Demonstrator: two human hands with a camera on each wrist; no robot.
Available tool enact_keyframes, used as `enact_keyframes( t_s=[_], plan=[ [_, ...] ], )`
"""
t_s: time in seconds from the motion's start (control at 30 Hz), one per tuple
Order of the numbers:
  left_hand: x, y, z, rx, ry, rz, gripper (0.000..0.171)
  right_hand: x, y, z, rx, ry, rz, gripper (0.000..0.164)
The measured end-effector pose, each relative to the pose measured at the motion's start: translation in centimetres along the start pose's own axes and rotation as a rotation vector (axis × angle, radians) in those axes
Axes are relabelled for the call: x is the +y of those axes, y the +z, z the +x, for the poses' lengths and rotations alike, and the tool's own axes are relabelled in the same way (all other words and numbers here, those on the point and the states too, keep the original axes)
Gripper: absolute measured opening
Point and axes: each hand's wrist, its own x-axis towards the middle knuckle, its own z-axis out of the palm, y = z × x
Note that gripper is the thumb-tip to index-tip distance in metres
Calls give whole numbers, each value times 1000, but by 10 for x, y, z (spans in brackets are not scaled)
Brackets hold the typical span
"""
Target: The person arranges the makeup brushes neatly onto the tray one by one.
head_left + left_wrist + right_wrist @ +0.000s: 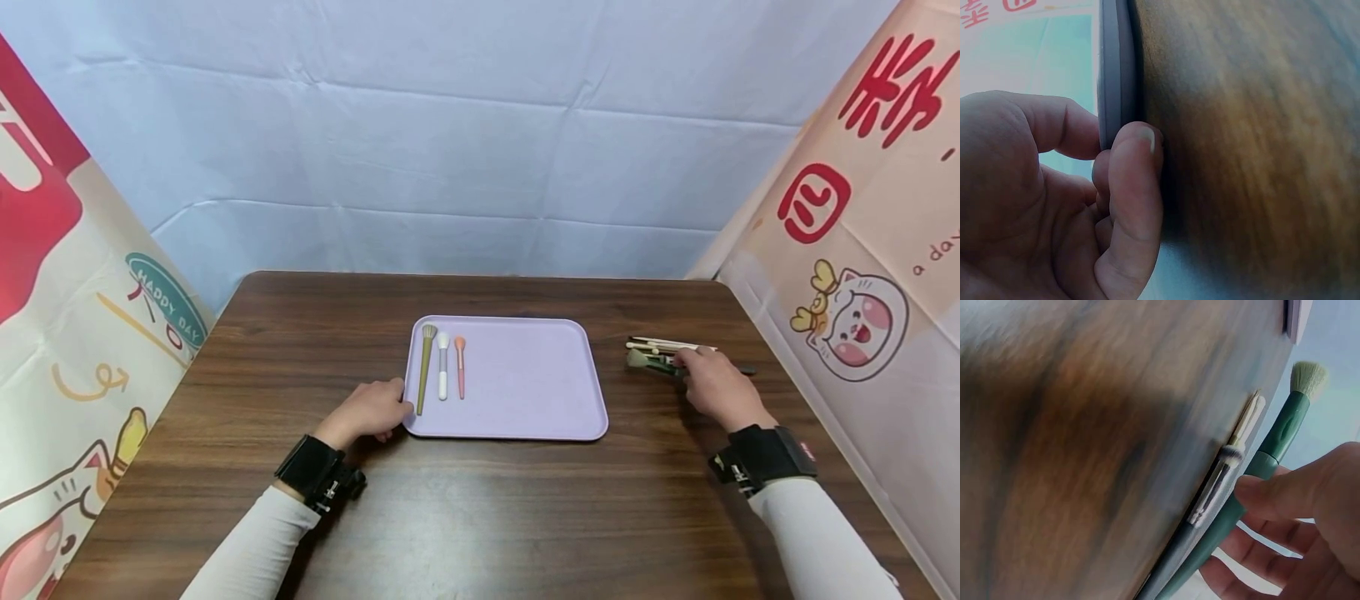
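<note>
My left hand (377, 408) grips the near-left corner of a lilac tray (525, 383), thumb over the rim and curled fingers at its underside in the left wrist view. Three makeup brushes lie side by side on the tray's left part: one olive-green brush (425, 367), one white-and-grey brush (442, 367), one pink-orange brush (461, 367). To the right of the tray, my right hand (716, 385) pinches a green makeup brush (1279, 434) with pale bristles between thumb and fingers. Its bristle end points left, toward the tray.
Beside the green brush lie several more brushes (660, 343) on the brown wooden table (495, 517), among them a dark-handled brush (1210, 494) with a silver ferrule. A pale blue cloth (435, 150) hangs behind the table. Printed sheets (847, 208) stand along both sides.
</note>
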Motion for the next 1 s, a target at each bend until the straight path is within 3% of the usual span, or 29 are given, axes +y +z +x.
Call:
enact_keyframes(
  t_s=[1.0],
  plan=[
    [1, 1, -1, 5, -13, 6, 15, -52, 6, 21, 8, -61, -12, 28]
  ],
)
